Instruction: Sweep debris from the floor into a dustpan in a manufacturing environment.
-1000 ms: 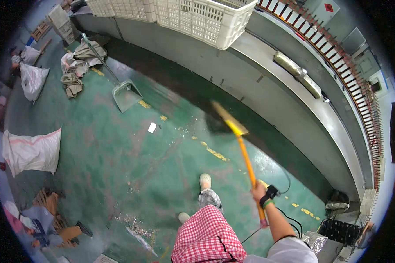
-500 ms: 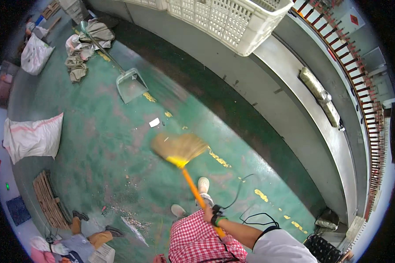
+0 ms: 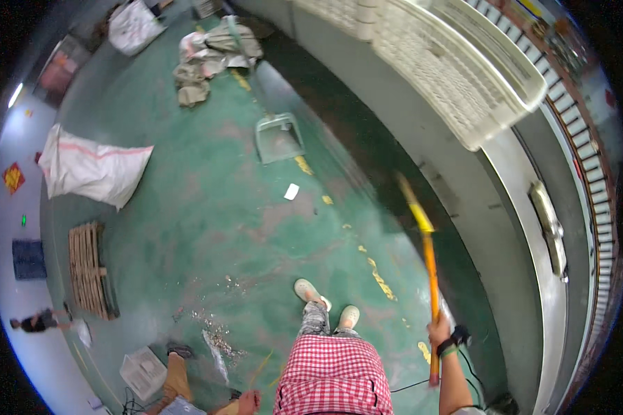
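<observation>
My right hand (image 3: pixel 437 329) is closed around the orange handle of a broom (image 3: pixel 430 270), out to my right. The broom is upright in the picture, with its yellow collar and narrow tan bristle end (image 3: pixel 404 187) seen edge-on and blurred, over the dark strip of floor beside the grey wall. A dark strap and a green band circle my right wrist. My left hand (image 3: pixel 249 402) just shows at the lower edge, left of my red checked apron (image 3: pixel 333 373). Its fingers look curled with nothing visible in them.
A grey dustpan (image 3: pixel 280 138) stands ahead near crumpled cloths (image 3: pixel 214 52). A white scrap (image 3: pixel 291 191) and debris (image 3: pixel 218 339) lie on the green floor. White sack (image 3: pixel 97 166), wooden pallet (image 3: pixel 86 270) and crouching person (image 3: pixel 176 387) are left; white crates (image 3: pixel 464 76) sit on the right ledge.
The broom has swung from in front of my feet to the right, its bristles turning edge-on. My view has shifted, so the floor things appear farther right. A distant person shows at left.
</observation>
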### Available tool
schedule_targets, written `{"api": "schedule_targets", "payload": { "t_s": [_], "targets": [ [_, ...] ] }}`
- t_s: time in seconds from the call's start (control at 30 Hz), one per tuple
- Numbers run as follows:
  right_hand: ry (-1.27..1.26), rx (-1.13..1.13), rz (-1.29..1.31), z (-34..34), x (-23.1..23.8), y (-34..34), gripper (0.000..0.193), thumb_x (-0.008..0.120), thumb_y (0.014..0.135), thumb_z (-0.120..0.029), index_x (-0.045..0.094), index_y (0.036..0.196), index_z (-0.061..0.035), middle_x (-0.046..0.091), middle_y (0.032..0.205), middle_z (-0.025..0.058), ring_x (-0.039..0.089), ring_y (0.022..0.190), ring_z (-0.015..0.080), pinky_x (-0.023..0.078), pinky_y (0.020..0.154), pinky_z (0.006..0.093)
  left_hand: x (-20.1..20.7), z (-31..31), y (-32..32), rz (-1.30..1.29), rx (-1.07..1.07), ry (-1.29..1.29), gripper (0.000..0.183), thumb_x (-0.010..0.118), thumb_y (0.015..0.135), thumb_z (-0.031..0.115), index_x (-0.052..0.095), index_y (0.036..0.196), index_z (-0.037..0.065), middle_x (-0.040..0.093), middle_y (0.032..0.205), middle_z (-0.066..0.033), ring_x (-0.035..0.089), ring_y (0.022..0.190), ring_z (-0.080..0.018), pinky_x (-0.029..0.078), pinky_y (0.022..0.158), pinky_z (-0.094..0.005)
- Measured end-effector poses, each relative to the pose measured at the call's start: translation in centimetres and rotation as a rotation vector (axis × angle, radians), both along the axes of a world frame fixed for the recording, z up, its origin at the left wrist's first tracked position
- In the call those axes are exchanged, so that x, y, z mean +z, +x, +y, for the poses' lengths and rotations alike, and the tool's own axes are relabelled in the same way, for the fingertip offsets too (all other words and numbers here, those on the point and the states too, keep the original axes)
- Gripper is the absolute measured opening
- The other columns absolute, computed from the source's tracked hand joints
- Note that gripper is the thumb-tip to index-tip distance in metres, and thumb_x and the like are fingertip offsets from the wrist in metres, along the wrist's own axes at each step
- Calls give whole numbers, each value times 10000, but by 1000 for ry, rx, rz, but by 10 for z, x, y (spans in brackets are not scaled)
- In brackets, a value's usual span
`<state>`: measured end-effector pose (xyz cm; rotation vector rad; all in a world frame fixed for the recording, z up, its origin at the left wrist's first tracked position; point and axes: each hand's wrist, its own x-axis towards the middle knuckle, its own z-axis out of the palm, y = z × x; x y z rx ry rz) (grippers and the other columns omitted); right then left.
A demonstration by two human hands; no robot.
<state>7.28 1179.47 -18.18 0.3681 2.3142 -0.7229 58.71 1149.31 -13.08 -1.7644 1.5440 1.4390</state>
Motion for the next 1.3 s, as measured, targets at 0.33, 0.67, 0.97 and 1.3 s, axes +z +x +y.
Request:
{"api": "schedule_targets", "payload": {
  "t_s": [0.33, 0.67, 0.97, 1.3],
  "targets": [
    [126, 397, -21, -259, -150, 67, 212, 487, 672, -145, 424, 825, -13, 523, 730, 161, 531, 727, 325, 423, 652, 404, -67, -53, 54, 47, 223, -279, 281, 364, 836, 268, 552, 808, 61, 505, 701, -23, 478, 600, -130, 397, 517, -250],
    [-362, 976, -481, -364, -30, 139, 331, 510, 650, -110, 496, 974, -43, 549, 703, 169, 543, 609, 272, 439, 532, 361, -77, -149, 40, 84, 276, -484, 318, 348, 845, 285, 556, 855, 46, 499, 738, -57, 487, 694, -173, 403, 640, -287],
    [-187, 524, -396, -273, 100, -38, 481, 539, 677, -70, 396, 1136, -41, 509, 598, 69, 478, 407, 125, 379, 347, 264, 29, -391, -128, 1018, 1242, -483, 90, 438, 816, 111, 421, 739, 66, 265, 508, 31, 243, 395, -47, 245, 353, -181],
    [-269, -266, -206, -330, -19, -241, 233, 501, 663, -10, 441, 884, 35, 470, 558, 66, 463, 378, 145, 411, 345, 292, 119, -574, -500, 1560, 798, -148, 338, 388, 827, 72, 392, 1165, 57, 445, 832, -14, 379, 663, -71, 326, 578, -213]
  ]
}}
